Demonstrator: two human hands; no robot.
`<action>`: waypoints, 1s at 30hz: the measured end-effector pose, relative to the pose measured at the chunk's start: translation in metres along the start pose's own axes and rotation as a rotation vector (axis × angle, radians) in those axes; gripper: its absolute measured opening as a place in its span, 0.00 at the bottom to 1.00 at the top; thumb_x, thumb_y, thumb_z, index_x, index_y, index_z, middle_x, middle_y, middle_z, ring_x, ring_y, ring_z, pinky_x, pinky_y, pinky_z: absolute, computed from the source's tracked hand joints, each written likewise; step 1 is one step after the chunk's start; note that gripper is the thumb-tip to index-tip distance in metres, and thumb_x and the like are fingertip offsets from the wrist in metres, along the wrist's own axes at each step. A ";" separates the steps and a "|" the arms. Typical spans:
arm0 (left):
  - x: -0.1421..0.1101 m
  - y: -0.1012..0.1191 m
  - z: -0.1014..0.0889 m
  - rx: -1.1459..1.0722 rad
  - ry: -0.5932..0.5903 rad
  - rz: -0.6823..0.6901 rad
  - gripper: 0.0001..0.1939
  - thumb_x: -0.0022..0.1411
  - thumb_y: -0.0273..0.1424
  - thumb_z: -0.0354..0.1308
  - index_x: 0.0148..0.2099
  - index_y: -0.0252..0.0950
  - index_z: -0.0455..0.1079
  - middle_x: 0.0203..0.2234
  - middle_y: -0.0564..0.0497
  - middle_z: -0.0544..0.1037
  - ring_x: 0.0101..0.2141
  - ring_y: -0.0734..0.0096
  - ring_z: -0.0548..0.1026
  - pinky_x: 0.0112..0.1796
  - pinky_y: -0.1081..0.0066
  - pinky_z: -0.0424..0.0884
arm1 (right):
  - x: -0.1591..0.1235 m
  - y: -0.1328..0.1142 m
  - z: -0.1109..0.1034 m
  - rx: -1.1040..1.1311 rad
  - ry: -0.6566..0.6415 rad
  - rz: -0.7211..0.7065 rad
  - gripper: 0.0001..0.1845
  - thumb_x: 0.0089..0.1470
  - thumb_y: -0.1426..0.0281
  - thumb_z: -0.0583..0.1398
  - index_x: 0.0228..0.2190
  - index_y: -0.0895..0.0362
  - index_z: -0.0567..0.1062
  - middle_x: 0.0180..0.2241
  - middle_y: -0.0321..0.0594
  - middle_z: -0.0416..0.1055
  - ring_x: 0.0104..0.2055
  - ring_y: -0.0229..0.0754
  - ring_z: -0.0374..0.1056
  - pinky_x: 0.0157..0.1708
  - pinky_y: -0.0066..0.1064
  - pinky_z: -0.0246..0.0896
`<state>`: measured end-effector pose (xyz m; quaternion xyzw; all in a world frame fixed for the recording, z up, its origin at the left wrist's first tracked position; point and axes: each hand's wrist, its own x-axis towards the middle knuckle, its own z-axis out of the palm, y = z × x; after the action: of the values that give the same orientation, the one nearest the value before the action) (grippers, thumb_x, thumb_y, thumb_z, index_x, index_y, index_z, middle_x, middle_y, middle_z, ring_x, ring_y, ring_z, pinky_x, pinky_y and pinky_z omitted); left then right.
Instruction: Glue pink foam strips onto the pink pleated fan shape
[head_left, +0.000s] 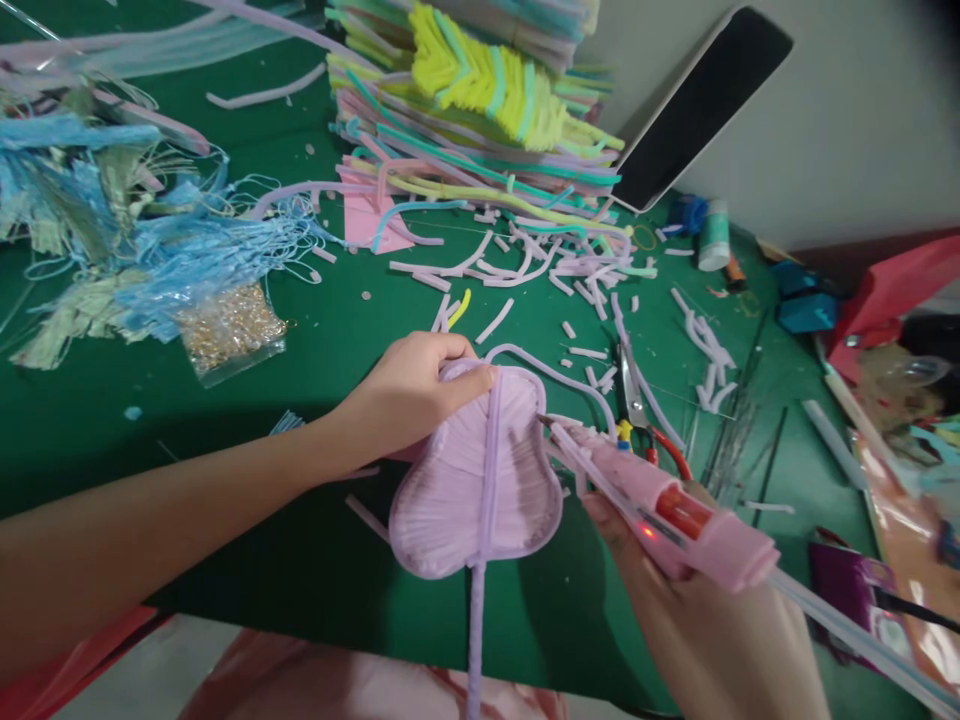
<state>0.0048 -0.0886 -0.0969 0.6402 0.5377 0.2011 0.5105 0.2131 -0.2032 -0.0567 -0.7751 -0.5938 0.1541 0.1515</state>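
Observation:
A lilac pipe-cleaner fan (450,480) with a rounded, pleated-looking face and a long stem is held over the table in front of me. My left hand (420,385) grips its upper left edge, the thumb pressing on the top near the central rib. From the top a loose lilac pipe cleaner (559,370) curves off to the right. My right hand (675,590) is closed around a pink hot glue gun (652,500), whose red light glows. The gun's nozzle is at the fan's upper right rim; whether it touches cannot be seen. A clear glue stick (847,620) sticks out of its back.
Red-handled scissors (634,390) lie just beyond the glue gun. Cut lilac pieces (517,260) are scattered behind the fan, before stacked pipe cleaners (480,130). Blue tassels (202,240) and a bag of gold findings (229,330) lie left. A phone (705,110) leans at the back.

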 end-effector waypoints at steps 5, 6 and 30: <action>0.001 -0.002 0.001 0.009 0.001 0.026 0.16 0.60 0.42 0.53 0.26 0.36 0.67 0.18 0.57 0.61 0.21 0.74 0.60 0.24 0.70 0.51 | 0.005 -0.003 0.007 -0.051 0.022 -0.019 0.19 0.55 0.57 0.57 0.42 0.52 0.78 0.35 0.42 0.78 0.32 0.48 0.75 0.23 0.31 0.68; 0.001 -0.003 0.001 0.012 -0.001 0.025 0.16 0.60 0.42 0.53 0.27 0.36 0.68 0.18 0.57 0.62 0.22 0.73 0.60 0.24 0.70 0.51 | 0.007 -0.002 0.009 -0.036 0.014 -0.039 0.19 0.55 0.57 0.57 0.42 0.53 0.77 0.36 0.42 0.78 0.33 0.48 0.75 0.23 0.31 0.68; 0.001 -0.003 0.001 0.020 0.013 0.014 0.16 0.59 0.43 0.55 0.27 0.36 0.68 0.17 0.58 0.60 0.20 0.74 0.58 0.24 0.70 0.52 | -0.032 0.007 0.015 -0.063 0.037 0.003 0.10 0.54 0.60 0.55 0.36 0.48 0.74 0.21 0.38 0.71 0.20 0.47 0.69 0.15 0.34 0.60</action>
<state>0.0046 -0.0886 -0.1003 0.6478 0.5386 0.2033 0.4990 0.2048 -0.2355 -0.0716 -0.7832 -0.5941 0.1211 0.1376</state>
